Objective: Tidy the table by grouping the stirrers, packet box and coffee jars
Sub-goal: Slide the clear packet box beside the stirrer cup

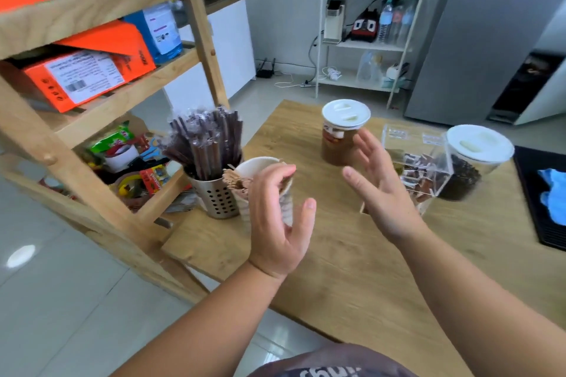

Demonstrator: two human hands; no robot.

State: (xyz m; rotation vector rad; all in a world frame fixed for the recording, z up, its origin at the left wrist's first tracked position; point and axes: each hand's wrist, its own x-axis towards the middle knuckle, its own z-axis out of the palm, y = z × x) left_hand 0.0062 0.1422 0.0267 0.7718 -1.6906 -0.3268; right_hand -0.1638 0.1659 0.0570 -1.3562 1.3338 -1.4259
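Kitchen floor tiles and a wooden shelf rack (101,119) frame the wooden tabletop (352,254), seen from the head camera looking down over both bare arms. Taking the perforated metal stirrer holder (216,196) as the landmark: it stands at the tabletop's left edge, packed with wrapped brown stirrers (205,144); a pale cup (260,180) of wooden stirrers touches its right side. The left hand (278,223) hovers just right of that cup with its grip released, fingers loosely curled near the rim and, as far as I can tell, not closed on anything. Further right of the holder, the right hand (379,190) is spread wide, its grip also released and holding nothing. Beyond it stands the ground-coffee jar (343,135), near the fingertips but apart from them. The clear packet box (413,168) sits partly hidden behind that palm, and the bean jar (471,162) lies farthest right, touching or just beside the box. To group well, I would judge it best to wrap the right hand low around the ground-coffee jar's body, not its lid, and slide it toward the box while steadying the cup with the left.
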